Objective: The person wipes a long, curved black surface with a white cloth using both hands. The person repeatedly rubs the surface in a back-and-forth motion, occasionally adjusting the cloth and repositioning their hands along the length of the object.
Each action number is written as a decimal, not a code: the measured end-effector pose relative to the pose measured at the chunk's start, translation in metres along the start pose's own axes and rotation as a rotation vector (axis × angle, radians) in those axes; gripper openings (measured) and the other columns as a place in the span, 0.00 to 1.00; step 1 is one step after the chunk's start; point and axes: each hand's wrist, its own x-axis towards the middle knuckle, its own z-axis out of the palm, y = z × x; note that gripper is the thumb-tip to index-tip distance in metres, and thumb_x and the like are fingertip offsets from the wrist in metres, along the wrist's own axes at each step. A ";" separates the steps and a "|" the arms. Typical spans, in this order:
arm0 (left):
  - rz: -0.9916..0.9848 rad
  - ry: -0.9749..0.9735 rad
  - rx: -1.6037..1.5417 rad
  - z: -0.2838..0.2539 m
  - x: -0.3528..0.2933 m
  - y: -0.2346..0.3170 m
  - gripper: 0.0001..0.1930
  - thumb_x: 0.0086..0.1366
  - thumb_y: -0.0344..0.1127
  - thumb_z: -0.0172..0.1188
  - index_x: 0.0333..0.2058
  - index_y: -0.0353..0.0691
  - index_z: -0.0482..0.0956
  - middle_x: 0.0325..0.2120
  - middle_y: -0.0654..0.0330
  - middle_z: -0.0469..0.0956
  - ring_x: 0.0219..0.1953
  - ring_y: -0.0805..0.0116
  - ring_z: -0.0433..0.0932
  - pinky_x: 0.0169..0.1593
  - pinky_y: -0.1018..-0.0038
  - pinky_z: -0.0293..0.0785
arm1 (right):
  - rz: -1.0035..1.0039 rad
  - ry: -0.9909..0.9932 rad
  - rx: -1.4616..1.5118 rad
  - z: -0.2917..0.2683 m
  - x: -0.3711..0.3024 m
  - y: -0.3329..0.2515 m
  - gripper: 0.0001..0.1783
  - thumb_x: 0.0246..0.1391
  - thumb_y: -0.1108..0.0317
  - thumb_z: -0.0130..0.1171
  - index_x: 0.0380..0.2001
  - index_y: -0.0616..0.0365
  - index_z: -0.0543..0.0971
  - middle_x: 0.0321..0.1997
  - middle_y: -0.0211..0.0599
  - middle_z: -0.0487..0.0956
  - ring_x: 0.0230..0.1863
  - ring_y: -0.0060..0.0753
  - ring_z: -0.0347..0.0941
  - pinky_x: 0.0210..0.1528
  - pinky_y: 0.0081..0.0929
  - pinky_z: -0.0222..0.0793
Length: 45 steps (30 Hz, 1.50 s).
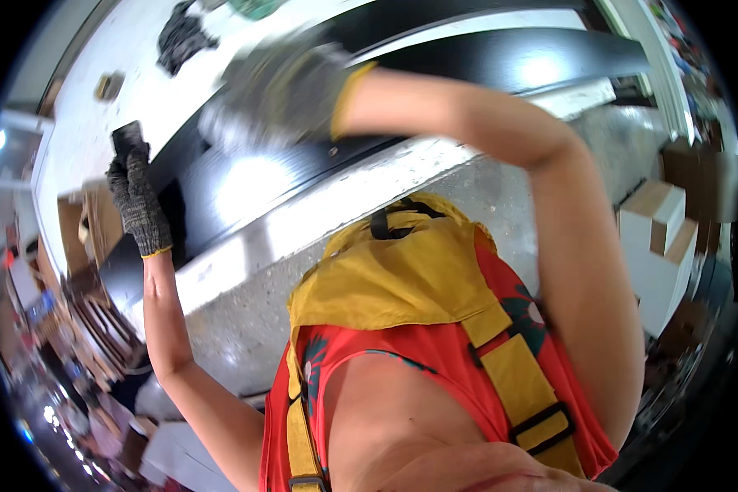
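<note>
A long, glossy black board (320, 168) lies across the white worktable (246, 258) in front of me. My left hand (139, 201), in a grey knit glove with a yellow cuff, is by the board's left part. Its fingers are closed on a small dark block (128, 138), whose exact kind I cannot make out. Over the board's middle, my right hand (283, 94) wears the same sort of glove and is smeared by motion. Something whitish blurs at its fingers; whether it is held cannot be told. A second black board (459, 18) lies farther back.
A crumpled dark cloth (182, 38) and a small tape-like roll (109, 86) lie on the table's far left. An open cardboard box (90, 221) stands beyond its left end. Stacked white boxes (652, 254) stand at right. Concrete floor (238, 344) shows between me and the table.
</note>
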 end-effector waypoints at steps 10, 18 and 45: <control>0.064 -0.148 0.153 0.015 0.003 -0.005 0.16 0.73 0.40 0.54 0.53 0.38 0.77 0.47 0.57 0.81 0.51 0.66 0.75 0.58 0.70 0.66 | 0.356 0.083 -0.490 -0.013 -0.162 0.172 0.22 0.57 0.44 0.58 0.32 0.54 0.83 0.27 0.46 0.82 0.29 0.41 0.81 0.30 0.39 0.75; 0.169 -0.234 0.558 0.008 0.017 -0.013 0.18 0.73 0.35 0.54 0.57 0.33 0.74 0.54 0.56 0.78 0.54 0.61 0.78 0.59 0.67 0.71 | 1.016 -0.014 -0.577 -0.144 -0.270 0.220 0.16 0.61 0.56 0.54 0.31 0.55 0.82 0.29 0.39 0.81 0.32 0.37 0.80 0.35 0.35 0.76; -0.151 -0.576 -0.049 0.083 0.039 0.017 0.24 0.70 0.46 0.59 0.56 0.33 0.77 0.48 0.51 0.83 0.51 0.61 0.82 0.60 0.69 0.74 | 0.792 0.632 -0.641 0.013 -0.217 0.044 0.15 0.60 0.60 0.55 0.46 0.53 0.81 0.43 0.42 0.80 0.45 0.48 0.75 0.51 0.45 0.71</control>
